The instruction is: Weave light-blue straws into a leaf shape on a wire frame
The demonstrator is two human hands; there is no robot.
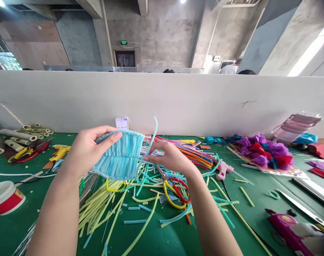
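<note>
Left hand [96, 147] pinches a light-blue and turquoise striped panel of fuzzy chenille strips [121, 153], thumb flat on the near face, fingers behind its upper left part. Panel is held up above the green tabletop [148, 247], roughly upright, with a ridge running across its middle.

Right hand [171, 154] is just beside the panel's right edge, fingers curled, fingertips at a thin pale-turquoise fuzzy strip [155, 128] that sticks up past the panel's top (can't tell if they actually pinch it).

Below the hands: metal scissors with yellow and red loop handles [168, 199], lying among loose blue and turquoise pieces; a heap of pale-yellow fuzzy strips [97, 209] to their left. Behind the right hand, a bundle of multicoloured fuzzy stems [196, 154]; near it, a pink glue gun [224, 169]. Left side: a yellow glue gun [60, 153] and a red-and-white paper cup [7, 199]. A lit phone [122, 123] stands by the white partition [71, 101].
</note>
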